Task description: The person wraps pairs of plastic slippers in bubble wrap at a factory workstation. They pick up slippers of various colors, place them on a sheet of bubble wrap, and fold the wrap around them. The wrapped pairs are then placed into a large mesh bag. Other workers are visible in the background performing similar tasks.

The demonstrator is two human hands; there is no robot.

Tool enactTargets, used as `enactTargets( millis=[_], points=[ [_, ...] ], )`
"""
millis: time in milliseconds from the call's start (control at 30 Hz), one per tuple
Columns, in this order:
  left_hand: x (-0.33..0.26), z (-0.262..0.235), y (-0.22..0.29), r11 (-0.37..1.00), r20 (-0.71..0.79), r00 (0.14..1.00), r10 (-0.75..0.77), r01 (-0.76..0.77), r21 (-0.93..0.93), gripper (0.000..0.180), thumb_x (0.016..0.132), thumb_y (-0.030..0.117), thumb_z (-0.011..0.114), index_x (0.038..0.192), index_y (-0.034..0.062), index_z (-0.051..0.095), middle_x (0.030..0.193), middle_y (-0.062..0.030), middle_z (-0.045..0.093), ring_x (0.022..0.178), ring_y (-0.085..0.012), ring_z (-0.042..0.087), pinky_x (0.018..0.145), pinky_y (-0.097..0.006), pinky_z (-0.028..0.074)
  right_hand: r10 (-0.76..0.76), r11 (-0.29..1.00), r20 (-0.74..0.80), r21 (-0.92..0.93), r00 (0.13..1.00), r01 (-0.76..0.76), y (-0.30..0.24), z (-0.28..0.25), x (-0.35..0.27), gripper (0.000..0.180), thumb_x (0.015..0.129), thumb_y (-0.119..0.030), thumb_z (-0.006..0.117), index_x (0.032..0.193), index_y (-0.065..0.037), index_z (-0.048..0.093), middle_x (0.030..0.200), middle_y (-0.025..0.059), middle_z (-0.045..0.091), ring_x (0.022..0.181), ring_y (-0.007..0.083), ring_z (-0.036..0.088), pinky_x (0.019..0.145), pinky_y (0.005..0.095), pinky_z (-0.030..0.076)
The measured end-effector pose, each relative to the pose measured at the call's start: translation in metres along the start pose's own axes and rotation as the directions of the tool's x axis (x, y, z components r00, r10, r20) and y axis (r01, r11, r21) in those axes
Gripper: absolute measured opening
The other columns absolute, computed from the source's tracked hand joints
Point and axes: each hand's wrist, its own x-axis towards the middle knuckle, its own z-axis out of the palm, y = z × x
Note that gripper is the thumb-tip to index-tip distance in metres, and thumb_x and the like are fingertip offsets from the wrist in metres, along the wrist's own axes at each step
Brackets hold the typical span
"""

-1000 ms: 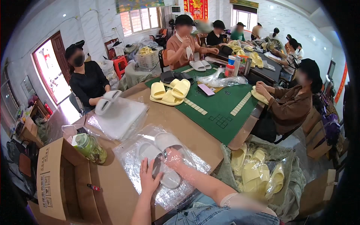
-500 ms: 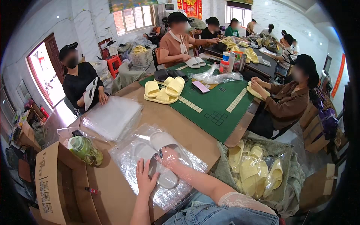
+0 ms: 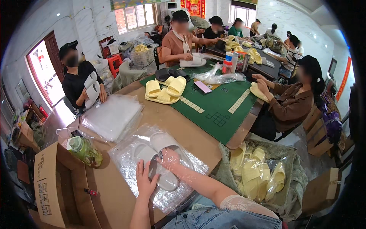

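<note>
In front of me a pair of light grey slippers lies in a clear plastic bag on the brown tabletop. My right hand reaches in under the film, its fingers curled at the foot opening of the right-hand slipper. What the fingertips do is partly hidden. My left hand rests open on the left-hand slipper and the bag, thumb and fingers apart, holding nothing.
A stack of clear bags, a green-lidded jar and an open carton stand left. Yellow slippers sit ahead. A sack of bagged yellow slippers is at right. Several co-workers surround the tables, one holding grey slippers.
My hands stay nearly in place on the bagged slippers; my left hand shifts slightly left. The co-worker at left has turned their grey slippers; the one in brown opposite has moved a grey slipper.
</note>
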Motion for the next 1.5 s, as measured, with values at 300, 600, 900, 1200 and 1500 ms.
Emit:
enactTargets(
  millis=[300, 600, 900, 1200, 1500],
  points=[
    [0.001, -0.003, 0.005, 1.000, -0.005, 1.000, -0.003, 0.003, -0.014, 0.070, 0.078, 0.020, 0.076, 0.142, 0.0085, 0.050, 0.155, -0.0220, 0.034, 0.142, -0.0417, 0.032, 0.117, -0.051, 0.027, -0.021, 1.000, -0.039, 0.020, 0.999, 0.021, 0.000, -0.004, -0.003, 0.058, 0.087, -0.052, 0.065, 0.115, -0.002, 0.062, 0.110, 0.0215, 0.066, 0.103, 0.0366, 0.066, 0.090, 0.0474, 0.052],
    [0.001, -0.003, 0.006, 1.000, -0.005, 1.000, -0.008, 0.008, -0.016, 0.069, 0.077, 0.018, 0.076, 0.141, 0.0081, 0.051, 0.155, -0.0214, 0.034, 0.143, -0.0410, 0.032, 0.117, -0.050, 0.027, 0.005, 1.000, -0.037, 0.026, 0.999, -0.004, 0.001, 0.002, -0.001, 0.058, 0.085, -0.052, 0.067, 0.116, -0.002, 0.062, 0.108, 0.0213, 0.066, 0.103, 0.0364, 0.066, 0.089, 0.0472, 0.053],
    [0.002, -0.003, 0.006, 1.000, 0.003, 1.000, -0.007, 0.007, -0.014, 0.070, 0.078, 0.018, 0.076, 0.142, 0.0090, 0.050, 0.156, -0.0204, 0.034, 0.144, -0.0403, 0.031, 0.118, -0.050, 0.026, -0.010, 1.000, -0.045, 0.023, 0.999, 0.011, 0.001, 0.000, -0.002, 0.058, 0.084, -0.051, 0.067, 0.115, -0.002, 0.062, 0.109, 0.0201, 0.066, 0.103, 0.0356, 0.065, 0.089, 0.0474, 0.053],
    [0.000, -0.004, 0.005, 1.000, 0.002, 1.000, -0.010, 0.010, -0.005, 0.071, 0.078, 0.019, 0.077, 0.143, 0.0091, 0.050, 0.156, -0.0207, 0.034, 0.144, -0.0404, 0.031, 0.117, -0.050, 0.026, -0.012, 0.999, -0.081, 0.043, 0.997, 0.016, -0.002, -0.002, -0.004, 0.053, 0.085, -0.048, 0.067, 0.112, -0.003, 0.064, 0.109, 0.0200, 0.066, 0.105, 0.0357, 0.065, 0.089, 0.0480, 0.052],
    [0.003, -0.003, 0.006, 1.000, 0.007, 1.000, -0.009, 0.009, -0.020, 0.071, 0.077, 0.018, 0.076, 0.143, 0.0092, 0.050, 0.156, -0.0210, 0.034, 0.144, -0.0406, 0.031, 0.117, -0.050, 0.026, -0.158, 0.982, -0.065, 0.097, 0.985, 0.164, 0.013, -0.002, -0.009, 0.050, 0.086, -0.039, 0.069, 0.118, -0.001, 0.058, 0.119, 0.0233, 0.060, 0.111, 0.0381, 0.060, 0.095, 0.0458, 0.049]
  ],
)
